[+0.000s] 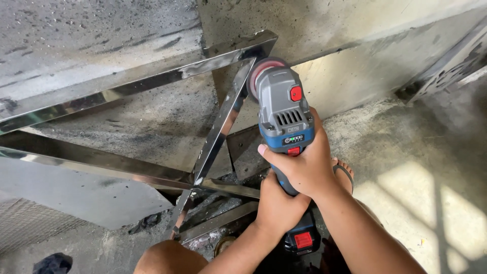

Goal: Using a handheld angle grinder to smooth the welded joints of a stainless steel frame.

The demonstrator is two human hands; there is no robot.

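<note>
A grey and blue cordless angle grinder (282, 109) with a red button points away from me. Its reddish disc (258, 71) sits against the diagonal bar (225, 119) of a shiny stainless steel frame (127, 83). My right hand (307, 165) wraps the grinder's body just behind the vents. My left hand (276, 203) grips the handle lower down, above the red-latched battery (303, 238).
The frame's long polished bars (76, 160) run left across a dirty concrete floor (406, 147). A concrete wall (335, 35) rises behind the disc. My knee (167, 259) and a sandalled foot (345, 172) are below. A dark rag (53, 264) lies at the bottom left.
</note>
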